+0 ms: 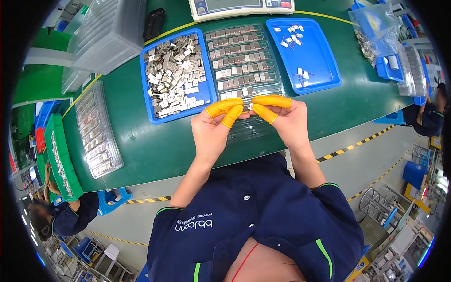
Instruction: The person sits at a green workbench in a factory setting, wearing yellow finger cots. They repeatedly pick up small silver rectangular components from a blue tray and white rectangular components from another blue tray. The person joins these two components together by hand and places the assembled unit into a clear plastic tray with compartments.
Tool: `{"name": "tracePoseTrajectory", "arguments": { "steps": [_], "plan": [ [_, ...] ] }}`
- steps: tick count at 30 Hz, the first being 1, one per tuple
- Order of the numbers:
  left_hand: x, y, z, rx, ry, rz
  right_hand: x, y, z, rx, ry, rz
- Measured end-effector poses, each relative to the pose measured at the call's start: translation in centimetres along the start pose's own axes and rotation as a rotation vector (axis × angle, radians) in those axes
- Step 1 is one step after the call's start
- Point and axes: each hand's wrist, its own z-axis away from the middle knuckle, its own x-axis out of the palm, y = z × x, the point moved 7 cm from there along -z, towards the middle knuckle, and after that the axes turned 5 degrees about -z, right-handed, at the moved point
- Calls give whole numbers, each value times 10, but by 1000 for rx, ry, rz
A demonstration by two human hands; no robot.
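Note:
My left hand (210, 132) and my right hand (291, 124) meet in front of me, yellow cots on thumbs and forefingers. Between their tips they pinch a small grey-and-white block (246, 108), mostly covered by the fingers. Just beyond lies a clear plastic tray (280, 89) with rows of grey blocks, thin wires showing along its right side. Left of it, a blue tray (151, 114) holds a heap of loose silver-grey and white blocks. To the right, another blue tray (312, 56) carries several small white pieces with thin reddish wires.
A weighing scale (242, 15) stands at the back. Stacked clear trays (105, 35) and a black object (153, 23) are back left. Another filled clear tray (99, 131) lies left, near a green bin (58, 155) with a co-worker's hands beside it. Bagged parts (376, 30) sit far right.

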Motion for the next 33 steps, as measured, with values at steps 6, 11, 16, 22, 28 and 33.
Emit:
{"name": "tracePoseTrajectory", "arguments": {
  "steps": [6,11,16,22,28,33],
  "plan": [
    [1,-6,0,-75,-17,4,-2,3,2,28,-23,-21],
    [0,-9,2,-91,-98,106,5,14,4,188,-83,-89],
    [0,-7,5,-39,-43,100,9,26,6,205,-70,-163],
    [-3,-4,6,-20,55,41,17,11,5,-38,-33,-14],
    [-8,-5,-5,-86,95,-241,17,-24,14,-582,172,604],
    [-3,-15,4,-200,-71,-375,29,-23,21,-805,54,747]
  ]
}}
